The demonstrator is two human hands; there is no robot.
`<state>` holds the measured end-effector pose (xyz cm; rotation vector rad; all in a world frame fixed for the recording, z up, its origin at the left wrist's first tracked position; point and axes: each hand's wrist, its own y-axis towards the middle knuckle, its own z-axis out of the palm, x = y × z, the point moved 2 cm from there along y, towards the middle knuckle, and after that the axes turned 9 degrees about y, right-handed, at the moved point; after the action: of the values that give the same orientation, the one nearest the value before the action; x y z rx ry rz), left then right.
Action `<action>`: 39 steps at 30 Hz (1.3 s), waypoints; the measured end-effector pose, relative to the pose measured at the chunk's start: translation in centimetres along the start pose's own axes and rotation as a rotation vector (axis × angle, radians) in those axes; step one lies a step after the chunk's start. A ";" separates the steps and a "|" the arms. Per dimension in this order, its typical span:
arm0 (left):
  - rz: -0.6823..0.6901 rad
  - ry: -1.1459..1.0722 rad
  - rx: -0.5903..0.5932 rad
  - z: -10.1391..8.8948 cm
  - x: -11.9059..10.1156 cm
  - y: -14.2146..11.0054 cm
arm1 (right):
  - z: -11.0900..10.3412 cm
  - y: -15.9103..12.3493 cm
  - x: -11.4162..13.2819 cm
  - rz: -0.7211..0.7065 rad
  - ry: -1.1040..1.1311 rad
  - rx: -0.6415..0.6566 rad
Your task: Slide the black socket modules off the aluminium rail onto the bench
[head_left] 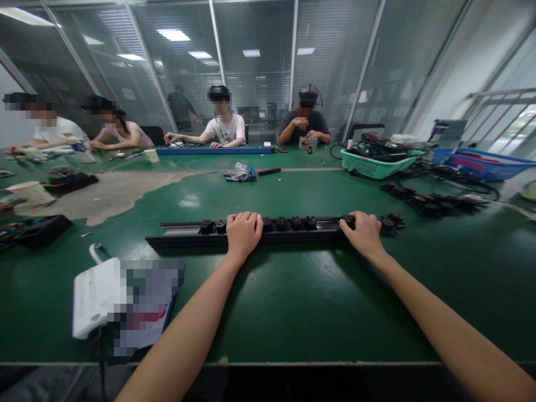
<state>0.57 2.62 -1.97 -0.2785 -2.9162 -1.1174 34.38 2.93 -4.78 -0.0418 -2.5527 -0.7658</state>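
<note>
A long black channel [188,241] lies crosswise on the table, with several round black socket-like modules [281,224] seated in a row along it. My left hand [244,234] is closed over the channel's middle, its fingers curled over the far side and hiding part of the row. At the right end, my right hand [365,231] grips a dark round module [348,221], mostly covered by the fingers. A bare stretch of channel separates it from the row. Just right of that hand, more black modules [390,224] lie on the table.
Farther right are loose black modules [435,204], a green basket [379,164] of cables and a blue basket [481,164]. A white device [98,296] sits at front left. Gloves [240,172] and a black bar [269,171] lie beyond the channel. Several people sit opposite.
</note>
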 end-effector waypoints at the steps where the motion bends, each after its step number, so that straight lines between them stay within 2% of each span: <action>1: 0.000 -0.002 0.002 0.0 0.0 0.0 | 0.0 0.0 0.0 0.001 0.000 0.001; 39: 0.003 0.010 -0.010 0.1 0.0 0.0 | -0.1 0.1 -0.6 0.055 -0.040 -0.022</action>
<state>0.53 2.67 -2.07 -0.2773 -2.9012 -1.1306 35.01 3.03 -4.87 -0.1353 -2.5699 -0.7797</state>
